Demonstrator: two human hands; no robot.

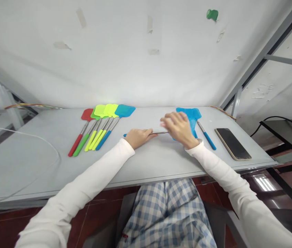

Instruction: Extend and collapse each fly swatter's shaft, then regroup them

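A telescopic fly swatter with a blue handle end (125,135) and a thin metal rod (161,132) lies crosswise in front of me. My left hand (138,137) is closed around its handle, hiding most of it. Over the far end of the rod is my right hand (178,128), its fingers apart and blurred by motion. Blue mesh (193,126) shows behind my right wrist, partly covered by it. Just beyond, a second swatter with a blue handle (209,140) rests on the table.
Several fly swatters lie fanned on the left: a red one (75,145), a green one (81,144), yellow ones (99,140) and a blue one (104,140). A phone (232,143) lies at the right of the grey table (151,168). A white cable (42,138) crosses the left side.
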